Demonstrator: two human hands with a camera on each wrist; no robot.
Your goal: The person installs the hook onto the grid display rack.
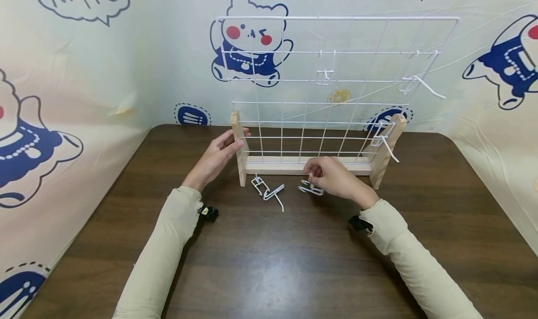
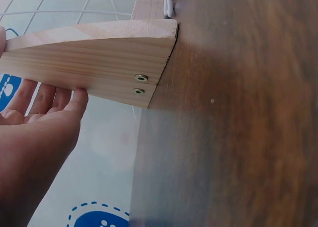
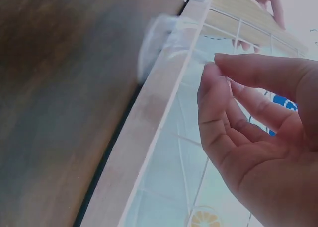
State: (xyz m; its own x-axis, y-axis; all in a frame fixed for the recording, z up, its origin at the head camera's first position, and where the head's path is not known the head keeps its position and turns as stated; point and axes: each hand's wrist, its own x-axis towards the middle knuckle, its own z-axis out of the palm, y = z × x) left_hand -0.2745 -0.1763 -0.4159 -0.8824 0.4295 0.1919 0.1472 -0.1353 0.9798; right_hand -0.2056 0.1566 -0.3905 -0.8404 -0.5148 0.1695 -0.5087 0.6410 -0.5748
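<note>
A white wire grid rack [image 1: 302,137] on a wooden stand spans the back of the table. My left hand [image 1: 216,158] grips the stand's left wooden side panel [image 1: 239,155]. In the left wrist view its fingers [image 2: 44,100] curl behind the panel's edge, and two bolt heads show low on the panel. In front of the stand's bottom bar [image 1: 273,166], my right hand [image 1: 334,176] pinches a white wire hook [image 1: 313,189] between thumb and forefinger. That hook is blurred in the right wrist view. Two more hooks [image 1: 275,195] lie together on the table to its left.
Hooks hang on the grid at the upper middle [image 1: 325,74], upper right [image 1: 420,81] and lower right [image 1: 384,141]; the two right ones jut forward. The right wooden side panel [image 1: 387,153] stands beyond my right hand. A patterned cloth [image 1: 168,53] backs the brown table [image 1: 269,263].
</note>
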